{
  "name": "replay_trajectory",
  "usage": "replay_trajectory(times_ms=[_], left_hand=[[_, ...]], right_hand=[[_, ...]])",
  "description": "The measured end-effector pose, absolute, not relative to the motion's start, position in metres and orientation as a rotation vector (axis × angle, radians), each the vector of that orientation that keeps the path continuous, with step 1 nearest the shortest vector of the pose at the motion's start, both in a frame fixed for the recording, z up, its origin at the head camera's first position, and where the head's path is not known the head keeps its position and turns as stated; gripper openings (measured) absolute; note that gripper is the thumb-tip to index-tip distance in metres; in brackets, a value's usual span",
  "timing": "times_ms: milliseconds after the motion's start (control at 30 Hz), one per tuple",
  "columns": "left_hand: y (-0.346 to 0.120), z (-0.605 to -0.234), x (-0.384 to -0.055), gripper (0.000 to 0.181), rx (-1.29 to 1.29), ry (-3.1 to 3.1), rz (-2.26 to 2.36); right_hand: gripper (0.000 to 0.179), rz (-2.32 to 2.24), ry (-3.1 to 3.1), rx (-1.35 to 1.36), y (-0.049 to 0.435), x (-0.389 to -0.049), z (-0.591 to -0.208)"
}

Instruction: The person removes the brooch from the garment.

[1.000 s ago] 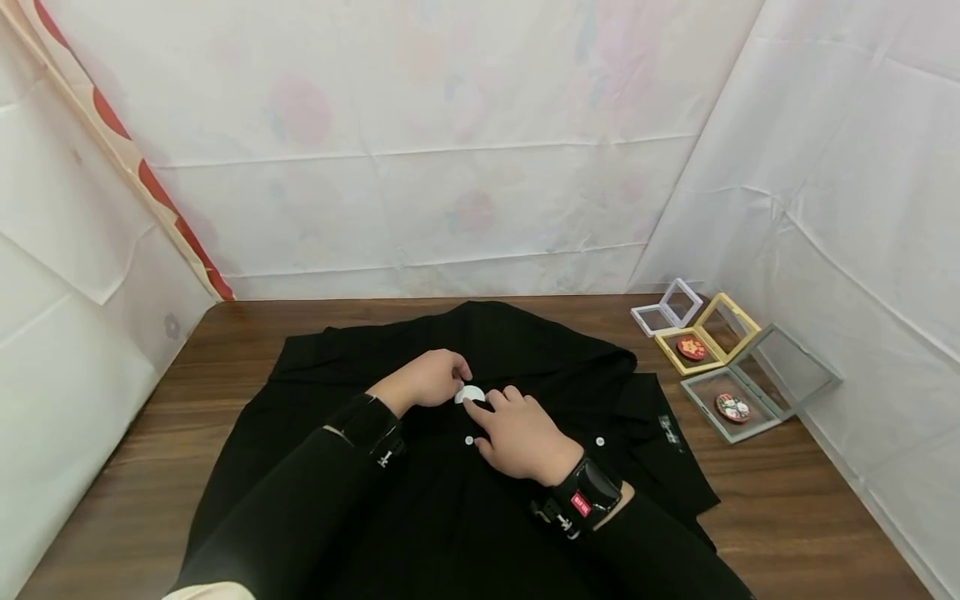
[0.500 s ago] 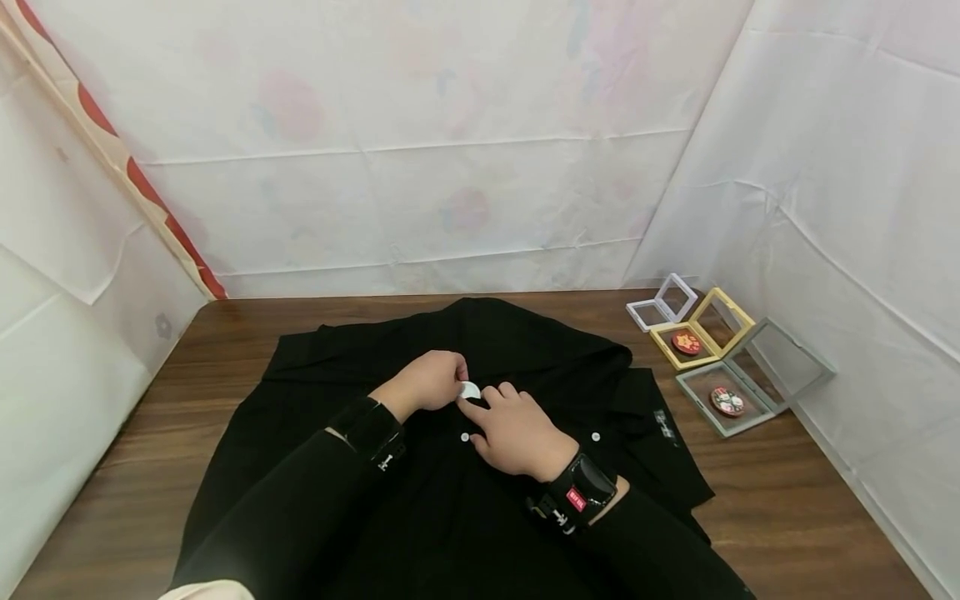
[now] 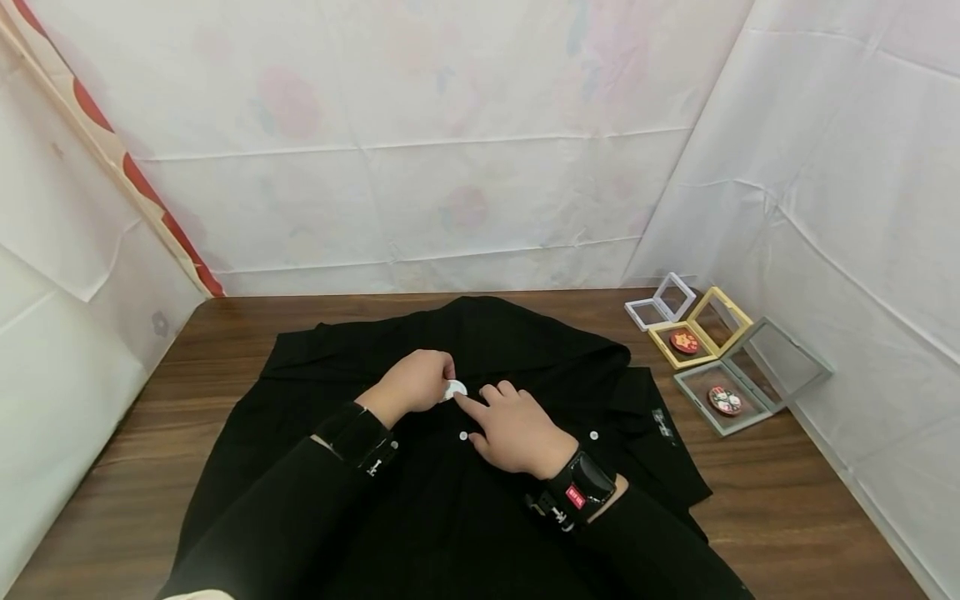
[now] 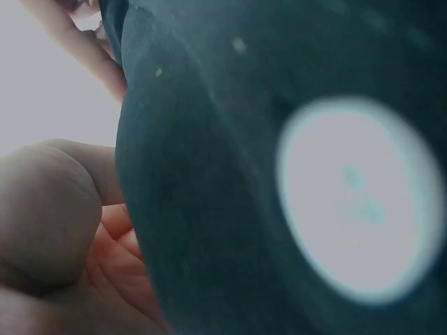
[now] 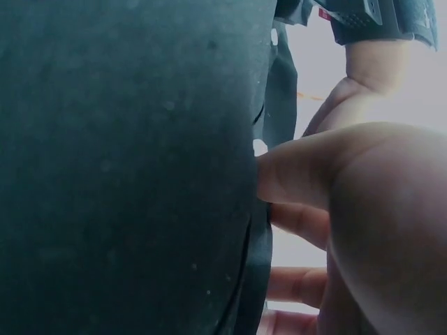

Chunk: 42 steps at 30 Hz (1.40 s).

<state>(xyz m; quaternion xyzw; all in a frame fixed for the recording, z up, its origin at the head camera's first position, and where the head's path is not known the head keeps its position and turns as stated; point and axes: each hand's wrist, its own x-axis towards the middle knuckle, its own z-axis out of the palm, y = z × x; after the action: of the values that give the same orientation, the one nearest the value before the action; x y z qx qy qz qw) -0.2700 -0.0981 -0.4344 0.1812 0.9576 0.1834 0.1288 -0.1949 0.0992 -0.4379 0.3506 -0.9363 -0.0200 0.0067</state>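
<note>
A black shirt [image 3: 525, 508] lies spread on the wooden table with small white buttons [image 3: 594, 435] on it. In the head view my left hand [image 3: 417, 385] holds the edge of a small white disc [image 3: 454, 389] just over the cloth, its fingertips partly hidden. My right hand [image 3: 517, 429] rests on the shirt with fingers extended, the index fingertip close to the disc; whether they touch I cannot tell. A shirt button [image 4: 360, 199] looms blurred in the left wrist view. In the right wrist view, my right thumb [image 5: 293, 167] lies against the dark cloth.
At the right back stand small clear-windowed cases, opened: a white one [image 3: 647, 314], a yellow one [image 3: 678, 360] holding a red flower-patterned disc [image 3: 684, 341], and a grey one [image 3: 729, 429] holding a patterned disc [image 3: 724, 401]. White sheets [image 3: 465, 167] wall the table [image 3: 247, 321].
The left hand and the white disc have shifted slightly left, away from the right index finger. The right hand stays nearly still on the shirt. The head view has turned a little.
</note>
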Motion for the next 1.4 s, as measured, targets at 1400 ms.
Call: replay_trajectory(times_ms=[1400], left_hand=[[-0.096, -0.365, -0.172, 0.004, 0.692, 2.729, 1.449]], right_hand=[[0.044, 0.129, -2.887, 1.150, 0.102, -0.199, -0.441]])
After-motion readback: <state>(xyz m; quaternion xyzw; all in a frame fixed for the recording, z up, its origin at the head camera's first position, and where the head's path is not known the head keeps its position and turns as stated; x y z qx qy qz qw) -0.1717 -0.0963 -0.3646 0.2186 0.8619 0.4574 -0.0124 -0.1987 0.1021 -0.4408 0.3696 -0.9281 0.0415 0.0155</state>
